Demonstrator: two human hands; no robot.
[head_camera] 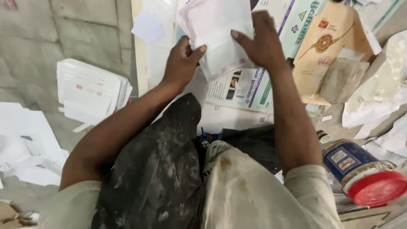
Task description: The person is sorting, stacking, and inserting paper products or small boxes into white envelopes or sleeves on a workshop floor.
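Both hands hold a fanned stack of white paper sheets (pixel 216 29) above the floor. My left hand (pixel 180 63) grips the stack's lower left edge, thumb on top. My right hand (pixel 260 40) lies flat over its right side, fingers spread across the top sheet. Under the stack lie printed newspaper pages (pixel 243 87). My knees, in dark stained trousers and a pale cloth, fill the lower middle of the view.
A pile of white printed envelopes (pixel 91 91) sits on the concrete floor at left. Loose white sheets (pixel 25 144) lie lower left. A tan cardboard envelope (pixel 328 42) and crumpled white paper (pixel 381 85) are at right. A blue jar with a red lid (pixel 362 171) lies lower right.
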